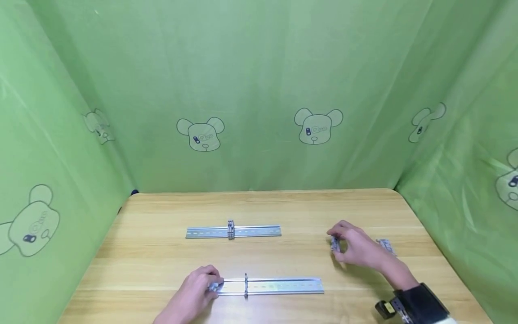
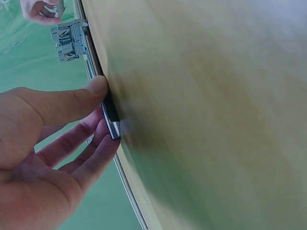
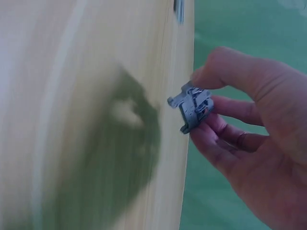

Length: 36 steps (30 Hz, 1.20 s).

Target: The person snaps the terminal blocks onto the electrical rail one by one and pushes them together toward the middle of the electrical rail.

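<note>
My left hand (image 1: 195, 288) grips the left end of the near slotted metal DIN rail (image 1: 287, 286), thumb on one edge and fingers on the other. A thin grey terminal block (image 1: 245, 285) stands upright on that rail, to the right of the hand; in the left wrist view this terminal block (image 2: 69, 40) juts from the rail. Over the table's right side, my right hand (image 1: 358, 245) pinches another grey terminal block (image 3: 195, 106) between thumb and fingers. Its clip feet point away from the palm in the right wrist view.
Farther back lies a second DIN rail (image 1: 256, 231), roughly parallel to the near one, with grey terminal blocks (image 1: 230, 229) clipped near its middle. More grey terminal block material (image 1: 386, 246) lies beyond the right wrist. Green curtains (image 1: 259, 162) surround the wooden table (image 1: 154, 252).
</note>
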### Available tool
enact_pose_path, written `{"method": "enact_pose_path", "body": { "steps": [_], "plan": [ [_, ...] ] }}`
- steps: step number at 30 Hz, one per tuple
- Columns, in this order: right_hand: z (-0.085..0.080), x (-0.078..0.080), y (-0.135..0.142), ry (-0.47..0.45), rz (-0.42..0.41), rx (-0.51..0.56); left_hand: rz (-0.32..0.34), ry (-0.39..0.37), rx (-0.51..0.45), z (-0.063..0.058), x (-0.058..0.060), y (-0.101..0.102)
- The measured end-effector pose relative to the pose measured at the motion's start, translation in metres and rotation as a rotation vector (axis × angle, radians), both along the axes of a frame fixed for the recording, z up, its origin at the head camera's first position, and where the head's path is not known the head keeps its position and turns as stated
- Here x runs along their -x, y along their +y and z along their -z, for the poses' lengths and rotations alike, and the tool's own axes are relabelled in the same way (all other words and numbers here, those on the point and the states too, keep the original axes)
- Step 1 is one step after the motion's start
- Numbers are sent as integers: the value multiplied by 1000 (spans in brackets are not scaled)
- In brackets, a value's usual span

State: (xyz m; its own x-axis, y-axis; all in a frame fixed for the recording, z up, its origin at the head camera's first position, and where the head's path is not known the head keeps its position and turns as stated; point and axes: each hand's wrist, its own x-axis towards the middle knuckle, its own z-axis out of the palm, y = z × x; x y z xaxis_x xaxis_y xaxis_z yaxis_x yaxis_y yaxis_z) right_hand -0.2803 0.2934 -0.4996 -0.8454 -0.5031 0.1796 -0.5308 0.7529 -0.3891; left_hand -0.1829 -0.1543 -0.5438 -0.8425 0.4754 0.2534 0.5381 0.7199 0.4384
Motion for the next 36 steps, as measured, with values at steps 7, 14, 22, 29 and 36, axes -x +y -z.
{"method": "enact_pose_path", "body": {
  "steps": [7,14,22,29,36],
  "plan": [
    [-5,-26,-40,-65,-74,89,-4,1,-4,1,0,0],
    [1,-50,-74,-78,-200,205,-14,-16,-14,0,0,0],
    [20,-64,-86,-209,-297,312,-9,-32,-4,-3,0,0],
    [18,-68,-89,-141,-275,214,-12,-32,-9,0,0,-1],
    [16,-69,-91,-144,-251,146,-17,-29,-9,1,1,0]
  ]
}}
